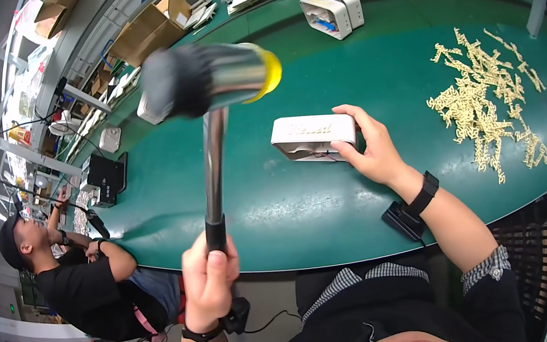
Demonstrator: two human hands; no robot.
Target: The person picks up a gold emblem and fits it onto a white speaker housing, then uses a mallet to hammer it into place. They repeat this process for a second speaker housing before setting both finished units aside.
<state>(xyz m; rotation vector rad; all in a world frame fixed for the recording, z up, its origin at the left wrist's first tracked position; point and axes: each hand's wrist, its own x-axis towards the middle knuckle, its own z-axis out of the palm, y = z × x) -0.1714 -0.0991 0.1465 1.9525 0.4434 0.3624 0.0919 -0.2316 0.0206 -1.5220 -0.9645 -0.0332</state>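
Observation:
A mallet (231, 75) with a black face, a yellow face and a metal shaft is raised upright over the table. My left hand (210, 279) is closed round the black lower end of its handle. Near the middle of the table lies a white open-fronted casing (292, 127), with gold lettering along its top face and dark wires showing inside. My right hand (378, 148) grips its right end, the fingers on the top and the thumb at the open front. The mallet head is apart from the casing.
Gold letter-shaped pieces (482, 97) lie piled on the green table (262, 236) at right. Two more white casings (333, 13) stand at the back. Cardboard boxes (150, 33) and papers fill the far left edge. A co-worker (85, 284) sits at left beside a black box (103, 180).

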